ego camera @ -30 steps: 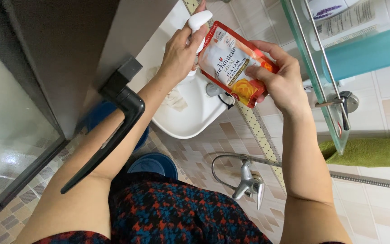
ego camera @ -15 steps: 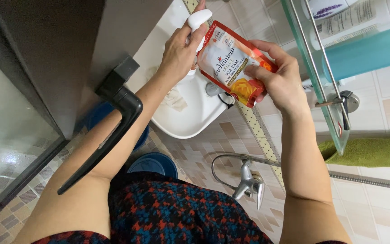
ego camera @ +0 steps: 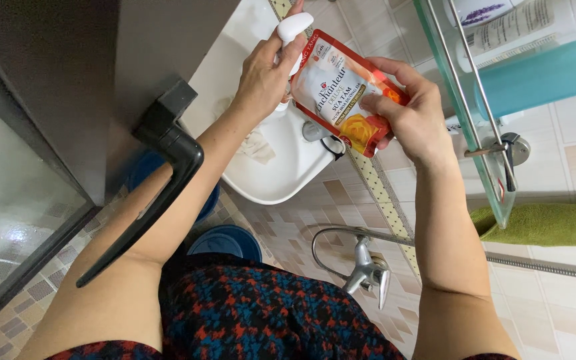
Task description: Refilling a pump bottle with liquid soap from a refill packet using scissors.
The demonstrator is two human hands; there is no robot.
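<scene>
Red refill pouch [ego camera: 345,93], tilted, top toward white bottle [ego camera: 293,30]

I read this as a home bathroom. A white basin [ego camera: 271,170] sits below me, with a chrome drain and a plug chain in its bowl. Walls and floor [ego camera: 28,293] are tiled in pale beige and brown patterns, with a mosaic border strip [ego camera: 375,187] running along the wall. A glass shelf [ego camera: 465,100] on metal brackets carries toiletry bottles, one of them a turquoise bottle [ego camera: 541,77]. A green towel [ego camera: 548,225] hangs on a rail just below the shelf. I see a chrome tap [ego camera: 368,272] with a flexible hose fixed to the wall. A door with a black lever handle [ego camera: 151,193] stands at my left, frosted glass beside it. Blue plastic basins [ego camera: 231,241] sit on the floor under the basin.
</scene>
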